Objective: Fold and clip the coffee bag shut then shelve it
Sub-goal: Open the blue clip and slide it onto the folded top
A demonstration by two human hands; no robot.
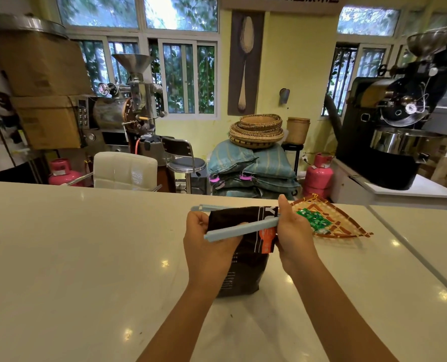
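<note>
A black coffee bag (245,265) with an orange label stands upright on the white counter (86,257), its top folded over. A long light-blue sealing clip (240,229) straddles the fold, one arm in front of the bag and the other arm behind it, spread apart at the left end. My left hand (206,239) grips the bag's left edge and the clip's free end. My right hand (294,231) pinches the clip's hinge end at the bag's right edge, thumb up.
A woven bamboo tray (347,226) with green packets lies just right of my right hand. Beyond the counter's far edge stand a white chair (125,169), stacked sacks, pink gas cylinders and two coffee roasters. No shelf is in view.
</note>
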